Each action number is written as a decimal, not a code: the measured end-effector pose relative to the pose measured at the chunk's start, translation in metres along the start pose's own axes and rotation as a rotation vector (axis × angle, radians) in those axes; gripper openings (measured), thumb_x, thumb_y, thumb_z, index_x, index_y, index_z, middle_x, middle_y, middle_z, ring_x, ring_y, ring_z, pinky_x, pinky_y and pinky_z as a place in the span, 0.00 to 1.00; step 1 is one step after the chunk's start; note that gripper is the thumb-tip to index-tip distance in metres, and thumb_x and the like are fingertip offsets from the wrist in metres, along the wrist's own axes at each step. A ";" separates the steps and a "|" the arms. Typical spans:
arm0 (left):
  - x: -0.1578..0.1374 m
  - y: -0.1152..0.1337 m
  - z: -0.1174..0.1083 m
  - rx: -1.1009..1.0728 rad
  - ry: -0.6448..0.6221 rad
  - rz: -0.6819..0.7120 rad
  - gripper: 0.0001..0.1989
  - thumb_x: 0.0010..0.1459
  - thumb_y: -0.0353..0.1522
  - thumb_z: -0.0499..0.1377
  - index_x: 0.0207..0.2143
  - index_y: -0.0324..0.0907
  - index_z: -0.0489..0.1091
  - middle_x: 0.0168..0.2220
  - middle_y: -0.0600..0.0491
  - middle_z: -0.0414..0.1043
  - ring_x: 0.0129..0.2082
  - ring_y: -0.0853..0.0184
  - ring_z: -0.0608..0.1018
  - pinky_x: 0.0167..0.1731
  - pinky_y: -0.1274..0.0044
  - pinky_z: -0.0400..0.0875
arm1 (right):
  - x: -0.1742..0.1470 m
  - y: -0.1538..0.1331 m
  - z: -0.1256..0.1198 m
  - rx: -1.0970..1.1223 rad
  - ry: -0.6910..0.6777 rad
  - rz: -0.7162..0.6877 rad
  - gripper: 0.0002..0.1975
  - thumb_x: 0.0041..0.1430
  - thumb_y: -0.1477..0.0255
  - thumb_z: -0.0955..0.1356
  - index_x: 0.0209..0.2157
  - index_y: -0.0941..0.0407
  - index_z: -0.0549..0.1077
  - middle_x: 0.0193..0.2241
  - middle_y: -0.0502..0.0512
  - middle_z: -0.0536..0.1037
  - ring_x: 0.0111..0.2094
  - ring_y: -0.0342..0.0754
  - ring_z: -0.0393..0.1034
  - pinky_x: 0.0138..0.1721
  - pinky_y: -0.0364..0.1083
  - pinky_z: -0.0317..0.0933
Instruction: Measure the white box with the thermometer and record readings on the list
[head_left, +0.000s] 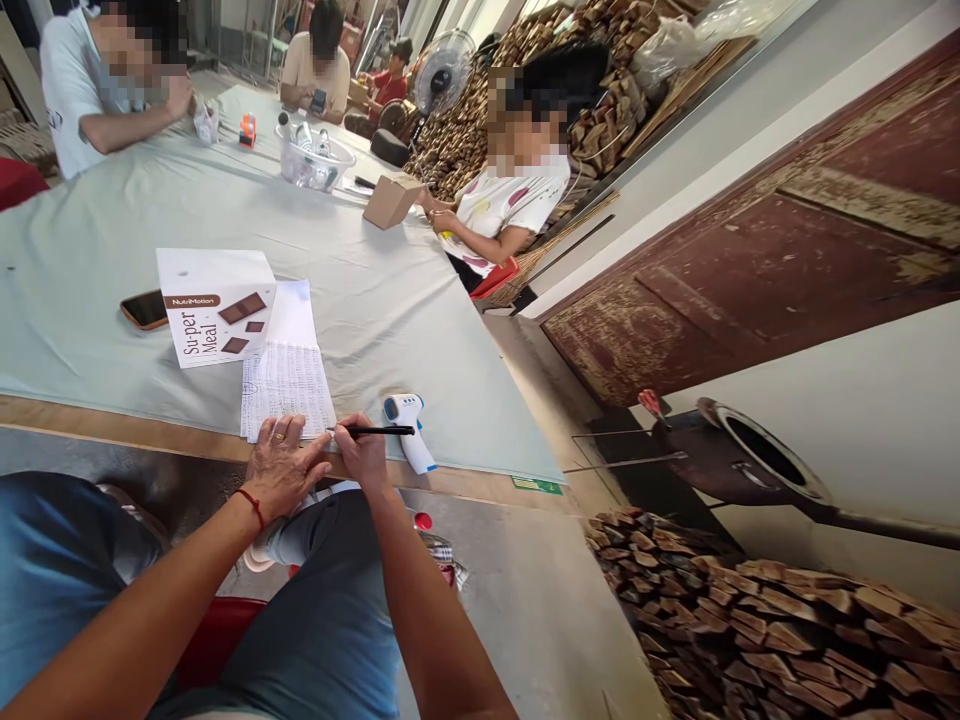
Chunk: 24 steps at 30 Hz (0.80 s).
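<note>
My right hand (361,455) grips a black pen (386,431), its tip at the lower right corner of a handwritten sheet of paper (283,390). Spread over the sheet's bottom edge, my left hand (287,462) lies flat, with a ring on one finger and a red cord at the wrist. Just right of the pen rests a white and blue infrared thermometer (409,425). A white Su-per Meal box (217,310) stands on the upper part of the paper. Partly hidden behind that box is a phone (142,310).
Around the cloth-covered table (390,330) sit several other people. One holds a small cardboard box (392,202) at the right edge. A clear plastic basket (315,160) and an orange tape dispenser (247,130) are farther back. Split firewood (757,620) is piled at the lower right.
</note>
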<state>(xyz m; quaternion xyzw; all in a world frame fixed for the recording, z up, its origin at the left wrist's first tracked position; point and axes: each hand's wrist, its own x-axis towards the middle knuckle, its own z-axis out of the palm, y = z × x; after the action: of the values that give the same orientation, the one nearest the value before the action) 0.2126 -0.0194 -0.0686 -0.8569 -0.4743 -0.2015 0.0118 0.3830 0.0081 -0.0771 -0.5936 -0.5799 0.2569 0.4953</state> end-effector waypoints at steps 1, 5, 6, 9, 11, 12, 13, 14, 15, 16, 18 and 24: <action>0.000 0.000 0.000 0.002 0.001 0.000 0.21 0.66 0.45 0.56 0.59 0.54 0.70 0.58 0.42 0.65 0.58 0.51 0.65 0.60 0.58 0.55 | 0.000 0.000 0.000 0.001 -0.001 0.000 0.09 0.50 0.63 0.63 0.22 0.53 0.66 0.20 0.49 0.70 0.25 0.47 0.64 0.30 0.46 0.63; 0.001 0.001 0.000 -0.002 0.005 0.002 0.21 0.66 0.45 0.57 0.59 0.54 0.70 0.58 0.42 0.65 0.58 0.51 0.65 0.60 0.58 0.55 | 0.000 0.000 -0.001 0.003 0.000 0.000 0.10 0.50 0.62 0.64 0.22 0.53 0.66 0.20 0.49 0.71 0.25 0.47 0.64 0.31 0.46 0.64; 0.001 0.001 0.000 -0.005 0.006 0.001 0.21 0.66 0.45 0.57 0.59 0.54 0.71 0.58 0.42 0.65 0.58 0.51 0.65 0.60 0.58 0.55 | 0.000 0.000 -0.001 0.002 0.001 -0.001 0.10 0.50 0.62 0.64 0.22 0.53 0.66 0.20 0.49 0.71 0.26 0.47 0.65 0.31 0.47 0.64; 0.001 0.000 0.001 -0.013 0.012 0.005 0.21 0.65 0.45 0.58 0.58 0.53 0.71 0.58 0.42 0.65 0.58 0.51 0.66 0.60 0.58 0.56 | 0.000 0.000 -0.002 -0.001 0.004 -0.003 0.10 0.50 0.62 0.64 0.23 0.53 0.66 0.21 0.49 0.71 0.26 0.47 0.65 0.32 0.47 0.64; 0.001 0.000 0.001 -0.017 0.017 0.006 0.21 0.65 0.45 0.58 0.58 0.53 0.71 0.58 0.42 0.65 0.58 0.51 0.66 0.60 0.58 0.56 | 0.001 0.000 -0.002 -0.005 0.005 -0.003 0.09 0.50 0.62 0.64 0.23 0.53 0.66 0.20 0.49 0.71 0.26 0.47 0.65 0.32 0.47 0.64; 0.001 0.000 0.001 -0.019 0.018 0.005 0.21 0.65 0.45 0.58 0.58 0.53 0.71 0.58 0.42 0.65 0.58 0.51 0.66 0.60 0.58 0.56 | 0.001 0.000 -0.002 -0.007 0.005 -0.003 0.09 0.50 0.62 0.64 0.23 0.53 0.66 0.20 0.49 0.71 0.26 0.47 0.65 0.32 0.47 0.64; 0.001 0.001 0.001 -0.020 0.016 0.004 0.21 0.65 0.45 0.58 0.58 0.53 0.71 0.58 0.42 0.65 0.58 0.51 0.66 0.60 0.58 0.56 | 0.001 0.000 -0.002 -0.009 0.006 -0.002 0.09 0.50 0.63 0.63 0.22 0.52 0.66 0.20 0.49 0.71 0.26 0.47 0.65 0.32 0.47 0.64; 0.001 0.001 0.001 -0.022 0.014 0.002 0.21 0.65 0.45 0.58 0.58 0.53 0.71 0.58 0.42 0.65 0.58 0.51 0.66 0.60 0.58 0.56 | 0.001 0.000 -0.001 -0.009 0.008 -0.002 0.09 0.49 0.63 0.63 0.22 0.52 0.66 0.20 0.49 0.71 0.26 0.47 0.65 0.32 0.47 0.64; 0.001 0.001 0.001 -0.022 0.010 -0.001 0.21 0.65 0.45 0.58 0.58 0.53 0.71 0.58 0.43 0.65 0.58 0.51 0.66 0.60 0.58 0.56 | 0.001 0.000 -0.001 -0.009 0.009 -0.001 0.09 0.49 0.62 0.63 0.22 0.52 0.66 0.20 0.49 0.70 0.26 0.47 0.65 0.32 0.47 0.64; 0.001 0.001 0.001 -0.023 0.006 -0.004 0.21 0.65 0.45 0.58 0.58 0.53 0.72 0.58 0.43 0.65 0.58 0.51 0.66 0.60 0.58 0.56 | 0.001 0.000 -0.001 -0.009 0.011 0.000 0.09 0.49 0.62 0.63 0.22 0.52 0.66 0.20 0.49 0.70 0.26 0.47 0.65 0.31 0.47 0.64; 0.001 0.001 0.000 -0.027 -0.003 -0.009 0.20 0.65 0.45 0.58 0.58 0.53 0.72 0.58 0.42 0.65 0.59 0.51 0.66 0.60 0.58 0.56 | 0.001 0.000 -0.001 -0.009 0.013 0.001 0.09 0.49 0.62 0.63 0.22 0.52 0.66 0.20 0.49 0.70 0.26 0.47 0.65 0.31 0.47 0.64; 0.001 0.001 -0.002 -0.053 -0.009 -0.012 0.21 0.65 0.43 0.58 0.59 0.53 0.71 0.59 0.42 0.65 0.59 0.51 0.66 0.60 0.58 0.55 | 0.001 -0.001 -0.001 -0.008 0.003 -0.003 0.09 0.50 0.62 0.63 0.22 0.52 0.65 0.20 0.48 0.69 0.25 0.47 0.64 0.31 0.46 0.63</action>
<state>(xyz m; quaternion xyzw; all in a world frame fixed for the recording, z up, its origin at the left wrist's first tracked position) 0.2134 -0.0193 -0.0666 -0.8550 -0.4739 -0.2101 -0.0141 0.3837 0.0082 -0.0759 -0.5950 -0.5811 0.2530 0.4943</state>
